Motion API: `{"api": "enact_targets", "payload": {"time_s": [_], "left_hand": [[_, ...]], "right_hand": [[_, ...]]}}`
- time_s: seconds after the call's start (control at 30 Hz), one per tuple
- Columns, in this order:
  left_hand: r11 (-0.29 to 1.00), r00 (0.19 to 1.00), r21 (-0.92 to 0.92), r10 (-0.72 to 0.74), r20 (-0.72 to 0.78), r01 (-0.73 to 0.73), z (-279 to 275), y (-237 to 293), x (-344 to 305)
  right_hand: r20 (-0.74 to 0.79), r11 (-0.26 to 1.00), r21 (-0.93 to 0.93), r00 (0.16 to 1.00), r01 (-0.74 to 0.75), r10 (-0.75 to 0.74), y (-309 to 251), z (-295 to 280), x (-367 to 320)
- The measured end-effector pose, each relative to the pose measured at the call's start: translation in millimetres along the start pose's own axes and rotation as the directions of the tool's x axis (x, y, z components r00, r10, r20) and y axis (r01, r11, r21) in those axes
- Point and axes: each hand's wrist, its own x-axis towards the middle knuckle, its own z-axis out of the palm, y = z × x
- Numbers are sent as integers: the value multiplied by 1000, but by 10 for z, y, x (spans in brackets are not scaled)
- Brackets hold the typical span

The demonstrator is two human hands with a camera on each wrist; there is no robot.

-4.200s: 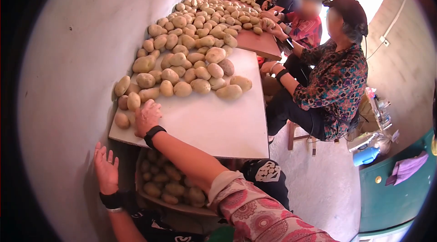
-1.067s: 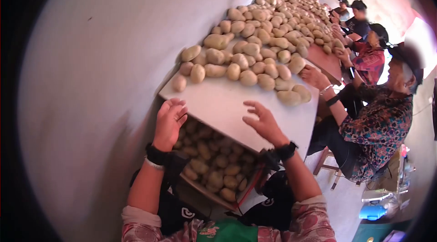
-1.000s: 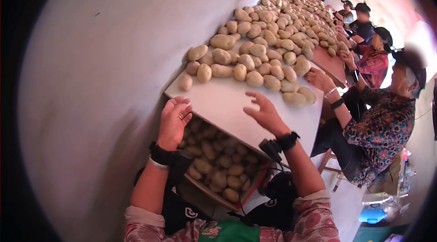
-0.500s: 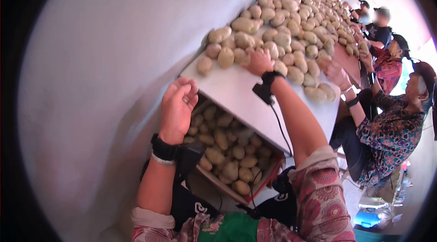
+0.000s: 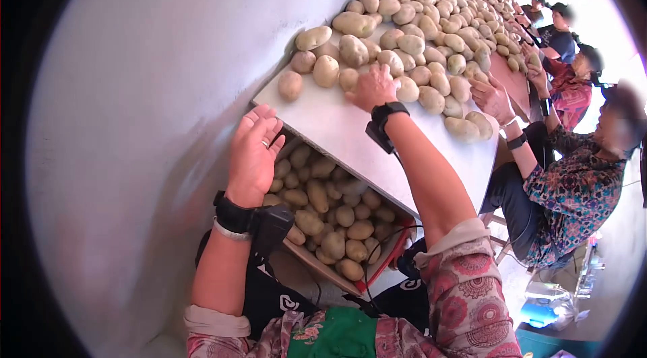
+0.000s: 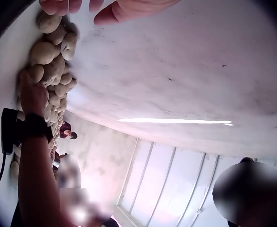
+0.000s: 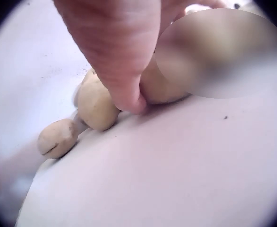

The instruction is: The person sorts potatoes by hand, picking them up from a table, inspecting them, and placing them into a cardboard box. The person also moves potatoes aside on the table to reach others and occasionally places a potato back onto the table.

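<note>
My right hand [image 5: 376, 88] reaches over the near edge of the potato pile on the white table [image 5: 350, 125]. In the right wrist view its thumb [image 7: 131, 101] comes down against the side of a potato [image 7: 159, 85], and the fingers reach over the top; part of that view is blurred. Two other potatoes lie left of the thumb, one of them a cracked potato [image 7: 58, 138]. My left hand [image 5: 253, 156] is raised beside the table's near left corner, fingers loosely extended, holding nothing. In the left wrist view only its fingertips [image 6: 107, 14] show at the top.
Below the table's front edge stands an open box [image 5: 384, 264] full of potatoes. A wall [image 5: 168, 55] runs along the left. Several people sit along the right side; the nearest person's hand [image 5: 495, 99] is at the pile. A cable hangs from my right wrist.
My right hand has gone from the table's left side, to hovering open over its front, then forward onto the potatoes. My left hand stays raised by the corner. The head view has turned.
</note>
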Motion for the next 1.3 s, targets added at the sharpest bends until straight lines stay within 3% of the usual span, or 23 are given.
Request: {"api": "enact_targets", "payload": {"time_s": [0.07,0.2,0.27,0.33,0.4,0.47,0.53,0.6,0.67,0.73,0.8,0.9,0.93,1.0,1.07,1.13,1.2,1.23,1.3], "left_hand": [[999,999,44,-33,40,31,66,-42,5],[994,986,78,-84,142,74,173,-174,31],[988,978,121,-116,173,96,204,-257,64],[983,967,138,-148,208,121,241,-295,36],[974,952,153,-201,231,169,325,-354,131],[979,953,147,-177,244,144,285,-369,188],[987,958,109,-143,249,119,219,-378,340],[992,961,78,-114,250,98,174,-376,424],[984,959,152,-130,250,94,196,-328,457],[983,971,152,-128,200,98,153,-319,518],[984,979,161,-105,175,77,206,-268,512],[982,981,174,-102,165,73,269,-233,498],[986,981,153,-93,170,67,296,-228,510],[984,980,167,-94,173,65,379,-226,472],[980,979,189,-102,176,68,400,-244,462],[976,972,205,-121,201,79,374,-268,478],[974,969,211,-126,214,80,388,-275,455],[971,967,223,-131,221,80,410,-268,458],[972,967,220,-129,220,80,432,-257,458]], "right_hand": [[-7,994,104,999,-41,42,74,81,-163],[25,984,160,997,73,-78,329,283,-608],[1,929,360,996,88,-95,510,344,-1048],[-32,907,412,996,85,-79,569,169,-1543],[28,892,430,986,138,-166,669,116,-1893],[65,856,507,986,101,-155,720,76,-2151],[-104,838,506,979,205,-177,827,205,-2253],[-112,747,607,960,270,-256,975,185,-2193],[-174,669,705,972,236,-159,1055,270,-2192],[-114,574,801,984,173,-138,1091,180,-2178],[-28,556,825,989,104,-143,1112,95,-2165],[92,226,973,964,-35,-248,1102,90,-2156],[95,219,975,963,-39,-252,1049,56,-2174],[221,-47,961,859,-273,-462,896,-50,-2245],[230,-19,957,797,-290,-559,730,141,-2308],[208,-69,953,804,-294,-557,471,359,-2412],[300,-141,888,783,-439,-545,299,384,-2492],[296,-139,893,791,-427,-535,302,412,-2492],[473,66,832,640,-552,-606,306,488,-2458]]}}
